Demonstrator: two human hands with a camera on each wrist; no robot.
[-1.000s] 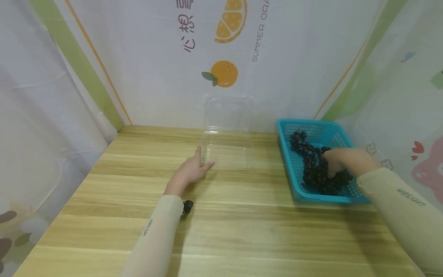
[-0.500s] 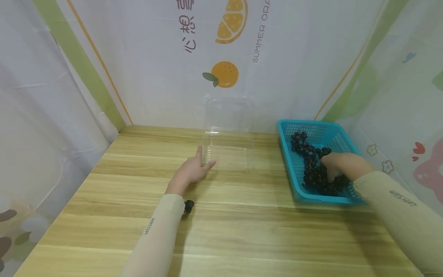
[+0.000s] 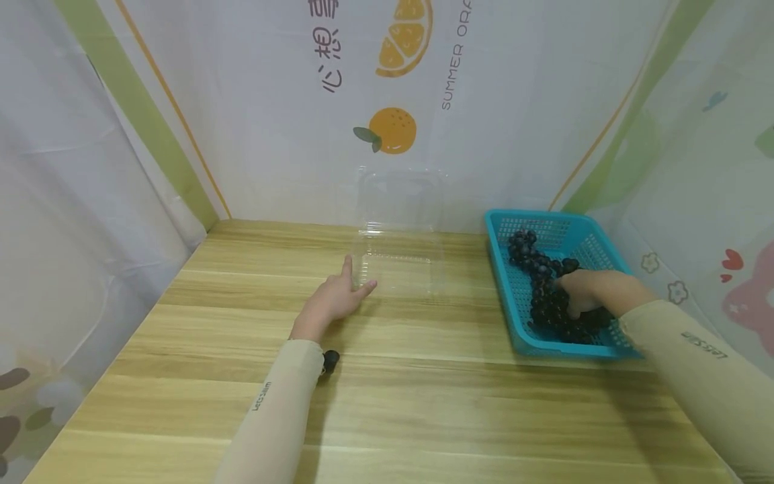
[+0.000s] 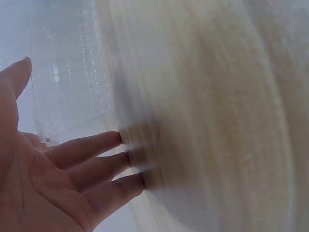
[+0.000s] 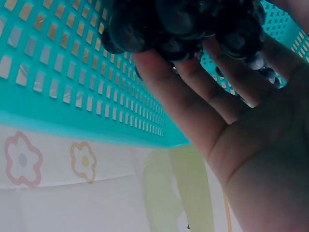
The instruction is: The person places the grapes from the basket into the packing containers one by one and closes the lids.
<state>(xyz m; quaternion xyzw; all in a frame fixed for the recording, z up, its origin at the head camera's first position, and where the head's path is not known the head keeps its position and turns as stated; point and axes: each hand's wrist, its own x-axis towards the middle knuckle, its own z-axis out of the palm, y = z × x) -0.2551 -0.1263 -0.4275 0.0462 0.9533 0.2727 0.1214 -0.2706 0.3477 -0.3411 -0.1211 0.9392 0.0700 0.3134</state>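
My left hand rests at the left side of a clear plastic clamshell box, index finger straight along the side and thumb near the front corner. In the left wrist view, its other fingers stretch out over the wood beside the box. The box's lid stands up at the back. On the right, my right hand reaches down into a blue plastic basket among dark grapes. In the right wrist view its fingers go under and around a bunch of grapes, fingertips hidden.
A wooden table carries the box and basket. A printed white curtain hangs right behind them, with more cloth on both sides. A small black piece sits at my left wrist. The basket's slotted walls surround my right hand.
My right hand has shifted slightly to the left within the basket, staying among the grapes. My left hand and the clear box have kept their places.
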